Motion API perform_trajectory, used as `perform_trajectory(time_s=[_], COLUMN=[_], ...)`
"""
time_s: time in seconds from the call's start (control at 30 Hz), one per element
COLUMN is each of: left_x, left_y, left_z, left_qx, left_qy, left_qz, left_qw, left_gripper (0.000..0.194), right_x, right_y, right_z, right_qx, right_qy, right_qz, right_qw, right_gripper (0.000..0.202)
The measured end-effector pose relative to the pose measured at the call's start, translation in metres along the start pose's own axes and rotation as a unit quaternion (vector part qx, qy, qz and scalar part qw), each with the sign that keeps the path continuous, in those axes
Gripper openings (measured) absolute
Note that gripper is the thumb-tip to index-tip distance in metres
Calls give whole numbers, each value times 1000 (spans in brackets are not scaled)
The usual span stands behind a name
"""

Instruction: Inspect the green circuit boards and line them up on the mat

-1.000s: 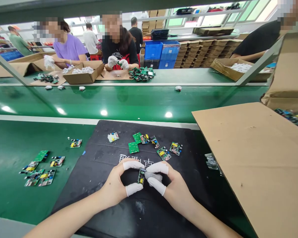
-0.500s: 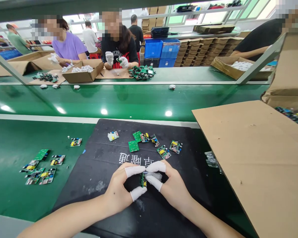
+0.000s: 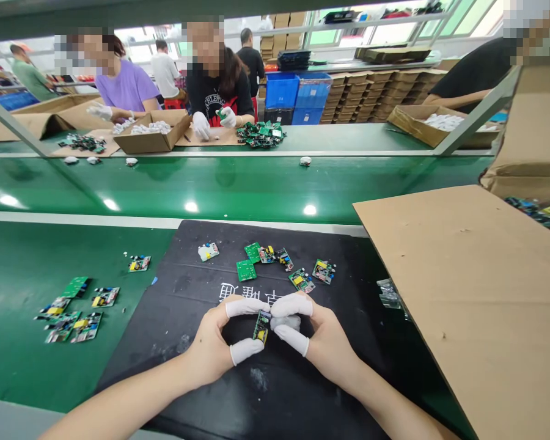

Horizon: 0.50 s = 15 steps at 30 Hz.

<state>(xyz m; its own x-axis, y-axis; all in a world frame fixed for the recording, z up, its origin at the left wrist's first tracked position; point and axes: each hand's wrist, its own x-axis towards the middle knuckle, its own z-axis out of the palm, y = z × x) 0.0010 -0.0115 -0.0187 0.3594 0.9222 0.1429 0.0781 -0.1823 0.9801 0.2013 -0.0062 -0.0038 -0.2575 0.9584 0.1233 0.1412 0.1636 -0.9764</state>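
Between the thumb and forefinger of my left hand [image 3: 214,342] a small green circuit board [image 3: 261,327] is gripped by its edges, tilted, with its yellow and dark parts facing right. My right hand [image 3: 323,333] pinches a soft greyish-white lump [image 3: 286,322], close beside the board; whether the two touch I cannot tell. White finger cots cover the thumbs and forefingers. Beyond my hands, on the black mat [image 3: 165,379] with white lettering, lie several loose boards, one green side up [image 3: 246,270] and another smeared with white [image 3: 208,251].
More circuit boards [image 3: 87,327] lie on the green bench at left. A cardboard sheet [image 3: 476,293] slants along the right, beside a plastic bag [image 3: 388,294]. Behind runs a green conveyor [image 3: 238,189] carrying small white-wrapped pieces [image 3: 305,161]. Co-workers sit across it near open cartons [image 3: 146,142].
My left hand has moved slightly left and turned the board, so more of its component side shows. The white-wrapped pieces on the conveyor have shifted left. A co-worker's gloved hand opposite has lowered.
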Motion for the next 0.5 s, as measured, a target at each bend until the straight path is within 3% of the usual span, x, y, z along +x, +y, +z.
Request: perform_trajectory(time_s=[0.1, 0.27, 0.5], left_x=[-1, -3, -8], left_y=[-1, -4, -5], left_z=[2, 7, 14], left_qx=[25, 50, 82], left_qy=[15, 27, 51], left_qz=[18, 27, 39], left_qw=[999, 998, 995], left_gripper=[35, 35, 35], right_x=[-3, -7, -10], right_y=[-1, -2, 1], right_z=[4, 7, 11], right_qx=[-67, -215, -264], right_qy=[38, 96, 112], right_qz=[-70, -178, -170], right_qw=[995, 955, 943], right_gripper=[9, 14, 11])
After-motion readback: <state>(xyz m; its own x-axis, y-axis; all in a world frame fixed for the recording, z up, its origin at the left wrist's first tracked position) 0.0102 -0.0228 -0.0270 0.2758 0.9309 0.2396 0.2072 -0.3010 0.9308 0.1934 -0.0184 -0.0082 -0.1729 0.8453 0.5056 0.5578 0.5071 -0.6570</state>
